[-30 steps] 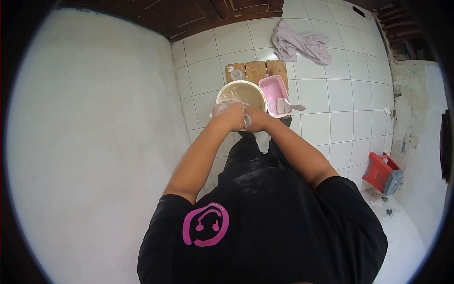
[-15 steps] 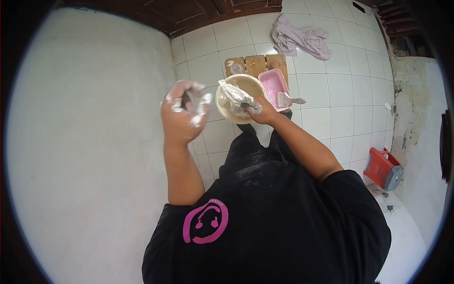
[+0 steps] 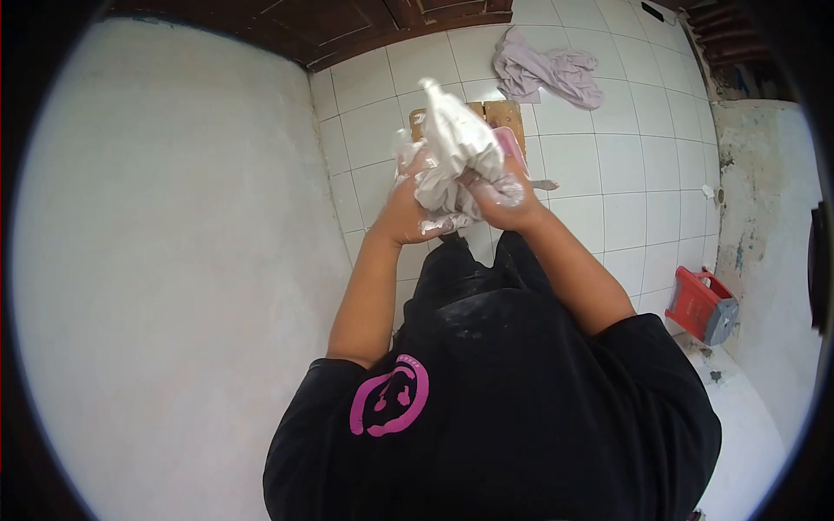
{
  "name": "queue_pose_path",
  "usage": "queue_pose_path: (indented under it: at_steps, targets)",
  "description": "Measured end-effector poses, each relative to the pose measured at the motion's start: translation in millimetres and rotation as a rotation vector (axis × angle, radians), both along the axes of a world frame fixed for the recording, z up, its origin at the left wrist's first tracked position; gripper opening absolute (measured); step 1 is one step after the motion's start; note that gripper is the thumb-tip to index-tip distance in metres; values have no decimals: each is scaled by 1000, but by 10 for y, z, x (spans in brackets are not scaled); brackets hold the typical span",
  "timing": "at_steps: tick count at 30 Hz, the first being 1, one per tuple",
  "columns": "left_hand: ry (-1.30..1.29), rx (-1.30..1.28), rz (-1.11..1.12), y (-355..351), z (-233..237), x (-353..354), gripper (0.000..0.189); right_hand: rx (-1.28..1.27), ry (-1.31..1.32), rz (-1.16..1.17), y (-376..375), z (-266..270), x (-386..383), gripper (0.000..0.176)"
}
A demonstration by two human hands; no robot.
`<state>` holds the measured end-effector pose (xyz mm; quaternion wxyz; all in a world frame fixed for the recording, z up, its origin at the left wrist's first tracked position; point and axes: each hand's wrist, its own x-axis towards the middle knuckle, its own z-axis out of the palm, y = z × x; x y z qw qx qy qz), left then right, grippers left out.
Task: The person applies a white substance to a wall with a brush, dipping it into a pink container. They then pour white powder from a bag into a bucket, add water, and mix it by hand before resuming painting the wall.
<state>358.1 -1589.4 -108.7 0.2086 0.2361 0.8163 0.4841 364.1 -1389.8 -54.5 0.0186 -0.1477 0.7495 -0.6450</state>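
A bunched white cloth (image 3: 460,135) is raised above the wooden stool (image 3: 502,113), its tip pointing up. My right hand (image 3: 506,198), smeared with white, grips its lower part. On the other side, my left hand (image 3: 407,207) is cupped round the cloth's lower left folds, white stuff on its fingers. The cloth and hands hide nearly all of the cream bucket. Part of a pink tray (image 3: 511,144) shows behind my right hand, with a brush handle (image 3: 546,184) sticking out to the right.
A crumpled mauve cloth (image 3: 547,71) lies on the tiled floor beyond the stool. To the right is a red and grey container (image 3: 702,306) by the wall. A pale wall (image 3: 174,260) runs along the left, and a brown wooden door (image 3: 347,30) stands at the top.
My right hand has lifted the white cloth up from the bucket. My left hand, raised and empty before, has moved right and down onto the cloth.
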Motion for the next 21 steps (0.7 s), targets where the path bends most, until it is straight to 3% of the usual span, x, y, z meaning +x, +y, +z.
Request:
queue_pose_path:
  at_steps: [3, 5, 6, 7, 10, 12, 14, 15, 18, 21]
  targets:
    - [-11, 97, -27, 216, 511, -91, 74, -166, -10, -172, 51, 323, 27, 23]
    - [-251, 197, -43, 415, 766, -72, 67, -481, -90, -268, 106, 385, 39, 22]
    - [-62, 271, -142, 513, 831, -63, 63, -485, -124, -235, 219, 360, 20, 22]
    - [-126, 391, -125, 649, 961, -41, 65, -485, -112, -233, 249, 411, 8, 22]
    - [-195, 486, -163, 964, 604, 24, 63, -291, -76, -422, 413, 435, -21, 22]
    - [-922, 645, -117, 1119, 387, 108, 58, -148, -166, -402, 593, 200, 5, 23]
    - [-996, 600, -67, 1246, -96, 231, 54, 24, -389, -396, 701, -51, 47, 29]
    - [-1062, 542, -18, 1308, -184, 270, 51, 31, -402, -395, 727, -145, 64, 29]
    - [-1073, 425, 76, 1433, -424, 395, 44, -32, -776, -440, 824, -499, 86, 35]
    - [-1116, 390, 167, 1513, -868, 525, 36, -38, -756, -436, 802, -1170, 133, 37]
